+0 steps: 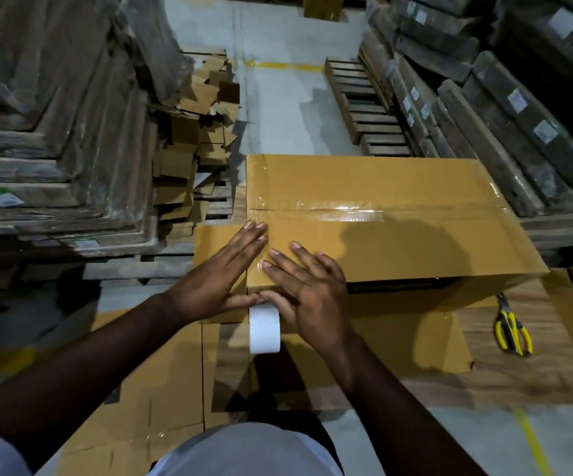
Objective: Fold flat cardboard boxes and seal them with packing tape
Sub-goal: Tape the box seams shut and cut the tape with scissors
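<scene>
While your two hands lay flat on the cardboard box (381, 214), the box sat at the centre of the view, its long top seam already covered by a glossy strip of clear tape (333, 211) running from 9 o'clock toward 3 o'clock; your left hand (223, 269) rested open at the box's 8 o'clock corner, fingers straight and together, pressing down across the left edge; your right hand (309, 286) lay open just beside it, fingers spread on the top panel, its thumb meeting the left thumb at the box's near edge; between the two hands a second strip of clear tape crossed the top and went over that near edge; the tape roll (264, 328) hung just below the thumbs at 6 o'clock, touching the right hand's heel, though whether either thumb held it you could not tell from this view; flattened cardboard sheets (161, 389) lay on the floor beneath the box and toward 7 o'clock; yellow-handled scissors (512, 328) lay on a sheet at 4 o'clock, well apart from your hands; a heap of cardboard offcuts (199, 132) stood at 10 o'clock, and wrapped stacks (505, 108) lined the aisle at 2 o'clock.
</scene>
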Action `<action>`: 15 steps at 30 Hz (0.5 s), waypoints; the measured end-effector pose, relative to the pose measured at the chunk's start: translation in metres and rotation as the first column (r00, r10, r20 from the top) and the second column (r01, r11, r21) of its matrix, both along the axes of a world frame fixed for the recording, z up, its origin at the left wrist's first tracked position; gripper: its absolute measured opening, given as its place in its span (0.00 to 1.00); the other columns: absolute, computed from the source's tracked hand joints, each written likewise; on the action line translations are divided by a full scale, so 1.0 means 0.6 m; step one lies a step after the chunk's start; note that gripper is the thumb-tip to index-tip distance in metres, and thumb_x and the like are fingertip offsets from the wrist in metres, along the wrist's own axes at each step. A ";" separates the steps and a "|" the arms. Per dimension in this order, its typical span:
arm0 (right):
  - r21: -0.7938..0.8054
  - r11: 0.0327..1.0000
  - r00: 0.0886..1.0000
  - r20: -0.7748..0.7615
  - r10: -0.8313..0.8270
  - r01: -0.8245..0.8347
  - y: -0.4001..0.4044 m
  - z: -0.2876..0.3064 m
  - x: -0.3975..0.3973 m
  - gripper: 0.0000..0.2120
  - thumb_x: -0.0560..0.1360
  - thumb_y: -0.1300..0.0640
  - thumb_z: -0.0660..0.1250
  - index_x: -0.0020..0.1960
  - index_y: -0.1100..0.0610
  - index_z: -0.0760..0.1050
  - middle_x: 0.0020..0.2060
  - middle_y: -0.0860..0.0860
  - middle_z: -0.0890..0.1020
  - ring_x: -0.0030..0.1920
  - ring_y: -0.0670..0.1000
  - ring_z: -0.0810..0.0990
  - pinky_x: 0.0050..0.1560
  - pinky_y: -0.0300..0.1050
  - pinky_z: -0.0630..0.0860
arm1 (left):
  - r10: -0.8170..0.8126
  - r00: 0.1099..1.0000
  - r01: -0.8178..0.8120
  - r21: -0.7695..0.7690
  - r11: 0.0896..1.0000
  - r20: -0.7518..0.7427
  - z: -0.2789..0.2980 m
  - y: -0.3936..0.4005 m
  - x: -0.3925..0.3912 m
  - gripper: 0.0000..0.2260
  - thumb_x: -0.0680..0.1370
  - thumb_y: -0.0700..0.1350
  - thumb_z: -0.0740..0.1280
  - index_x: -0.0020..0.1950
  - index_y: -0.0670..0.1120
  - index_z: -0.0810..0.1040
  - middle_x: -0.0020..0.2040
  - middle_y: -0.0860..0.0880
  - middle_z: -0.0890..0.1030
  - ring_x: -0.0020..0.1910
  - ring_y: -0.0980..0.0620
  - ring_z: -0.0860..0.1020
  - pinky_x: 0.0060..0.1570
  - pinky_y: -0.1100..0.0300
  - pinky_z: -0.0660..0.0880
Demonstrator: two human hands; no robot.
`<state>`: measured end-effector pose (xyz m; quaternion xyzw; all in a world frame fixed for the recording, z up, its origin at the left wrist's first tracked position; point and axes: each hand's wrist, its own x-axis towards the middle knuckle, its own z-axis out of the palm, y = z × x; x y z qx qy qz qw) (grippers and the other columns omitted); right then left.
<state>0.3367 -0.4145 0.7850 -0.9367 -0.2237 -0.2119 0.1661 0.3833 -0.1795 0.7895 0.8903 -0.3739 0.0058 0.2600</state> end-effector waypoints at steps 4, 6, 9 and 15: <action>-0.166 0.986 0.999 -0.037 0.010 -0.016 -0.001 -0.001 0.008 0.24 0.83 0.44 0.66 0.77 0.44 0.72 0.79 0.42 0.69 0.82 0.50 0.61 0.76 0.56 0.63 | 0.009 1.000 -0.010 0.037 0.999 0.020 0.004 0.004 0.014 0.47 0.76 0.60 0.73 0.85 0.42 0.51 0.86 0.46 0.47 0.85 0.45 0.46 0.80 0.46 0.59; -0.207 0.978 0.999 -0.048 0.009 -0.019 0.000 0.008 0.012 0.25 0.83 0.41 0.64 0.79 0.43 0.69 0.80 0.43 0.67 0.82 0.51 0.60 0.75 0.54 0.61 | 0.001 1.000 -0.002 0.036 0.999 0.023 0.008 0.006 0.019 0.46 0.77 0.60 0.72 0.85 0.42 0.52 0.86 0.46 0.48 0.85 0.45 0.46 0.79 0.45 0.60; -0.165 0.986 0.999 -0.038 -0.012 0.006 0.005 0.017 0.019 0.23 0.84 0.38 0.61 0.77 0.43 0.72 0.79 0.44 0.70 0.79 0.51 0.66 0.72 0.54 0.63 | -0.026 0.999 0.024 0.049 0.999 0.044 0.013 0.011 0.021 0.45 0.78 0.59 0.71 0.85 0.41 0.53 0.86 0.45 0.49 0.84 0.45 0.47 0.79 0.43 0.60; -0.034 0.999 1.000 0.003 0.018 -0.018 0.023 0.030 0.032 0.21 0.80 0.37 0.67 0.65 0.48 0.84 0.71 0.44 0.79 0.74 0.53 0.75 0.70 0.55 0.69 | -0.022 1.000 0.022 -0.006 1.000 -0.010 0.014 0.014 0.009 0.44 0.79 0.58 0.71 0.85 0.43 0.50 0.86 0.48 0.46 0.85 0.45 0.47 0.79 0.41 0.61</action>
